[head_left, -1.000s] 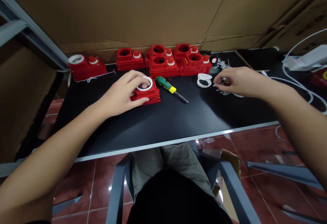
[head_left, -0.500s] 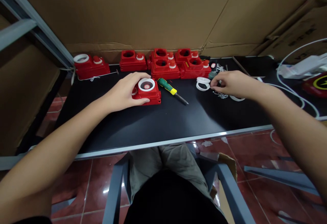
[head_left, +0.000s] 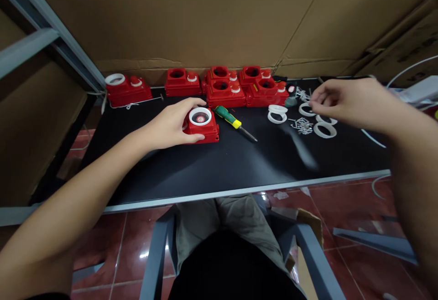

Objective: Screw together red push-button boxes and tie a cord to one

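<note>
My left hand (head_left: 174, 124) is wrapped round a red housing (head_left: 208, 133) standing on the black table, thumb in front and fingers behind. A white ring (head_left: 190, 116) sits around the round opening on its top. Just right of it lies a green-and-yellow screwdriver (head_left: 236, 122), tip toward the lower right. My right hand (head_left: 333, 101) hovers at the right over loose white rings (head_left: 325, 130), its fingers curled together; whether anything is between them is hidden. Two more white rings (head_left: 277, 114) lie left of a small pile of screws (head_left: 301, 126).
Several red housings (head_left: 224, 95) line the back of the table by the cardboard wall. Another red housing (head_left: 128, 91) with a white ring and string stands at the far left. A white cable (head_left: 373, 139) crosses the right side. A metal frame (head_left: 51, 12) rises at left.
My right hand has moved right and up, away from the pair of white rings, uncovering screws and more rings. My left hand stays on the red housing. The view has shifted slightly.
</note>
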Demonstrator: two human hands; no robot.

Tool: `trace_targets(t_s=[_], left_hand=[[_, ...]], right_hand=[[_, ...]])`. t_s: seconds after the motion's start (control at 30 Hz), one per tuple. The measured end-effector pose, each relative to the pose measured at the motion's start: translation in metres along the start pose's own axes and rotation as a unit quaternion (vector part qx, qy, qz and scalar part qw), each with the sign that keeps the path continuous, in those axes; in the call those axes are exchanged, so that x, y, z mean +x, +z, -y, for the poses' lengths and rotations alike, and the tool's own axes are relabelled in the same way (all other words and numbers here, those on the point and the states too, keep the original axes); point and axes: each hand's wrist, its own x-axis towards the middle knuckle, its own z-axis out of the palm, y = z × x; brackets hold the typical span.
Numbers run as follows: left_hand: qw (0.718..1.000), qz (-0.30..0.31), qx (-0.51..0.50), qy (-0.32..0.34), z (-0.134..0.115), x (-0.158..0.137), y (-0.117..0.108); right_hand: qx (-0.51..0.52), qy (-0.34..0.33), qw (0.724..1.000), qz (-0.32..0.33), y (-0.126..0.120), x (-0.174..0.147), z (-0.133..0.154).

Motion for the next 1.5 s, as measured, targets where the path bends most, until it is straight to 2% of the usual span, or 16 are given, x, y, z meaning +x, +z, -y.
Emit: trace_targets(t_s=[0.07, 0.13, 0.27, 0.33, 0.4, 0.5, 0.57, 0.67, 0.8, 0.93, 1.03, 1.13, 1.2, 1.3, 1.37, 1.5], left_hand=[[1.000, 0.004, 0.001, 0.000, -0.002, 0.001, -0.001], [1.000, 0.009, 0.003, 0.001, -0.004, 0.003, -0.001], [1.000, 0.022, 0.011, -0.001, -0.009, 0.005, -0.003], [1.000, 0.023, 0.020, -0.003, -0.011, 0.005, -0.003], [0.999, 0.020, 0.027, -0.007, -0.013, 0.005, -0.003], [0.999, 0.018, 0.028, -0.013, -0.014, 0.004, -0.002], [0.999, 0.018, 0.027, -0.013, -0.014, 0.005, -0.002], [0.999, 0.014, 0.026, -0.017, -0.011, 0.006, -0.002], [1.000, 0.005, 0.009, -0.025, -0.008, 0.007, -0.001], [1.000, 0.004, 0.003, -0.026, -0.006, 0.007, 0.001], [1.000, 0.000, 0.007, -0.025, -0.006, 0.007, 0.002], [1.000, -0.002, 0.010, -0.024, -0.006, 0.006, 0.002], [1.000, 0.001, 0.006, -0.027, -0.006, 0.006, 0.002], [0.999, 0.010, -0.004, -0.037, -0.007, 0.007, 0.000], [0.999, 0.012, -0.013, -0.043, -0.008, 0.007, 0.000], [0.999, 0.011, -0.024, -0.048, -0.010, 0.007, 0.001]], right_hand=[[0.045, -0.012, 0.999, -0.017, -0.007, -0.010, 0.012], [0.130, -0.063, 0.988, -0.048, -0.006, -0.016, 0.030], [0.222, -0.281, 0.933, -0.037, 0.018, -0.013, 0.077], [0.241, -0.355, 0.902, -0.041, 0.038, -0.008, 0.101], [0.267, -0.379, 0.885, -0.051, 0.059, -0.005, 0.121], [0.351, -0.341, 0.871, -0.042, 0.086, -0.004, 0.140], [0.390, -0.319, 0.864, -0.023, 0.098, -0.005, 0.145], [0.402, -0.330, 0.854, -0.017, 0.105, -0.006, 0.145], [0.373, -0.396, 0.839, -0.028, 0.108, -0.002, 0.138], [0.287, -0.483, 0.821, -0.099, 0.114, 0.001, 0.126], [0.238, -0.513, 0.814, -0.130, 0.118, 0.001, 0.117], [0.241, -0.533, 0.802, -0.118, 0.111, 0.001, 0.111], [0.264, -0.493, 0.821, -0.119, 0.100, 0.003, 0.110], [0.219, -0.344, 0.903, -0.134, 0.088, 0.005, 0.112], [0.154, -0.273, 0.944, -0.100, 0.090, 0.007, 0.115], [0.121, -0.245, 0.961, -0.025, 0.109, 0.014, 0.119]])
